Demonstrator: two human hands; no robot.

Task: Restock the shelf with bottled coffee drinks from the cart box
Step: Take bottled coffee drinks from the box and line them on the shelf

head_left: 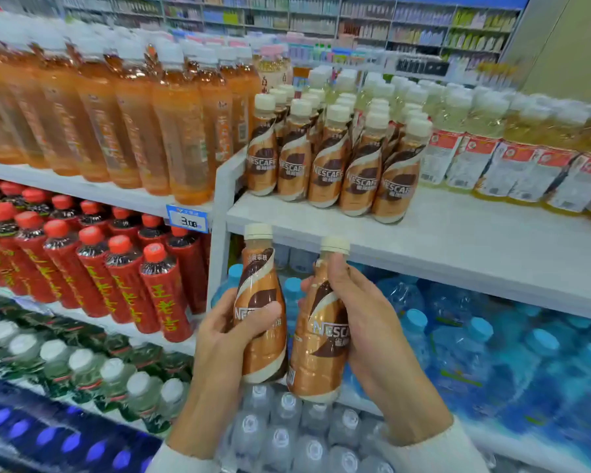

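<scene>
Red-capped herbal tea bottles [123,268] — left bay, rows cut off at the frame edge. Left hand [219,332]: fingers and thumb curled round the left Nescafé bottle [261,312], upright, label partly covered. Right Nescafé bottle [321,339], slightly tilted, just beside it; right hand [365,322] wraps it, thumb near the neck. Both are held below the white shelf [458,240]. Shelved Nescafé bottles [331,165] — five in front, rear rows mostly hidden. Yellow drinks [492,158], blurred.
</scene>
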